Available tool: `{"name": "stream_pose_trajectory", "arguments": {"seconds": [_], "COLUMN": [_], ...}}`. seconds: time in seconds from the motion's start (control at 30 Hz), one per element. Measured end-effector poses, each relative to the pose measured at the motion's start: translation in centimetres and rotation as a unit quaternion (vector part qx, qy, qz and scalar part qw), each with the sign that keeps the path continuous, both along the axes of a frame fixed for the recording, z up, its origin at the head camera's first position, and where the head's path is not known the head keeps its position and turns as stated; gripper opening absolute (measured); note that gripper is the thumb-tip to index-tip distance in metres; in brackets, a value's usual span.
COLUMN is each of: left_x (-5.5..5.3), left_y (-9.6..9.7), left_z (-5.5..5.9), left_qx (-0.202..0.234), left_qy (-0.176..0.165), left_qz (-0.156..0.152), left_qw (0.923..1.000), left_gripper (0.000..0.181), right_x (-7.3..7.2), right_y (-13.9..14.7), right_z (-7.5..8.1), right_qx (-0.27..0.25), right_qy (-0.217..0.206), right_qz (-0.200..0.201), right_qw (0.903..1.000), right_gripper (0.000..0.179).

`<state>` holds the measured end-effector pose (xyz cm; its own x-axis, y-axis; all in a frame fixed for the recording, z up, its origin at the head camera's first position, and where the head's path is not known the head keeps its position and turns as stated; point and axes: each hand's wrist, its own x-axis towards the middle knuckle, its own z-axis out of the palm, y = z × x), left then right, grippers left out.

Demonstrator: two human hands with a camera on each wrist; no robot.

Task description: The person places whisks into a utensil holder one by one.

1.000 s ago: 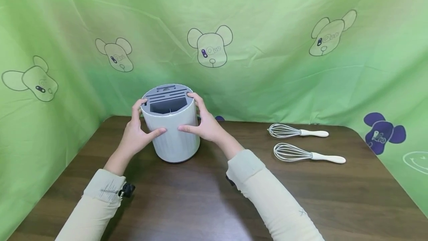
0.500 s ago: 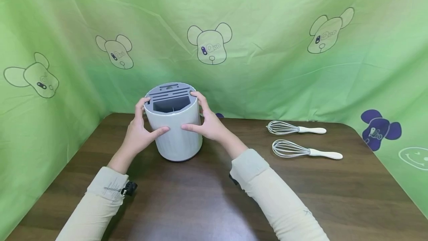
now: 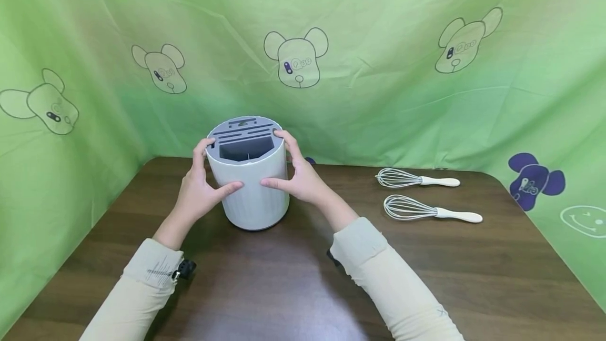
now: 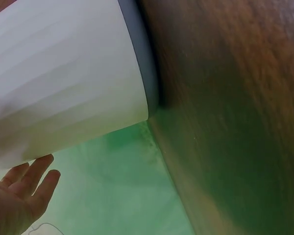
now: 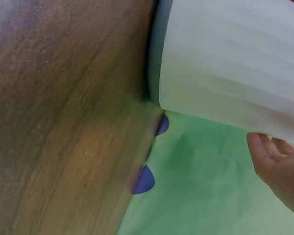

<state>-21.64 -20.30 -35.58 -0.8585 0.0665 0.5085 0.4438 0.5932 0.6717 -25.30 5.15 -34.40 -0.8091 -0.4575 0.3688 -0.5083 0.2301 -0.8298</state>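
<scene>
A white cylindrical knife block [image 3: 255, 201] with a grey slotted top and one wide opening stands upright on the brown table [image 3: 284, 288]. Its grey base rim meets the wood in both wrist views. My left hand [image 3: 196, 188] grips the block's left side, thumb on the front wall and fingertips at the top rim. On the opposite side my right hand [image 3: 303, 178] holds it the same way, with a finger over the rim. The other fingers, hidden in the head view, touch the white wall [image 4: 68, 73] in the left wrist view.
Two whisks with white handles lie to the right: a farther whisk [image 3: 416, 178] and a nearer whisk [image 3: 432, 209]. A green printed curtain [image 3: 360, 99] hangs behind the table and along its sides.
The knife block has slid a little to the right, both hands moving with it and keeping their hold. Both whisks stay in place on the table while the head view shifts slightly.
</scene>
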Motion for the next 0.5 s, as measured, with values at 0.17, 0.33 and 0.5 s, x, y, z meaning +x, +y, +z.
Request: {"name": "stream_pose_trajectory", "arguments": {"seconds": [0.17, 0.33, 0.5], "left_x": [0.2, 0.4, 0.6], "left_y": [0.1, 0.3, 0.6], "left_z": [-0.1, -0.3, -0.3], "left_qx": [-0.005, -0.009, -0.006], "left_qy": [0.008, 0.008, 0.007], "left_qz": [-0.001, -0.006, -0.015], "left_qw": [1.0, 0.9999, 0.9999], "left_gripper": [0.104, 0.104, 0.105], "right_x": [0.5, 1.0, 1.4], "right_y": [0.2, 0.5, 0.8], "right_z": [0.1, 0.0, 0.0], "right_qx": [0.008, 0.009, 0.009], "right_qy": [0.001, 0.008, 0.009], "right_qz": [-0.007, -0.014, -0.023], "right_qw": [0.9999, 0.9998, 0.9996], "right_gripper": [0.096, 0.097, 0.098]}}
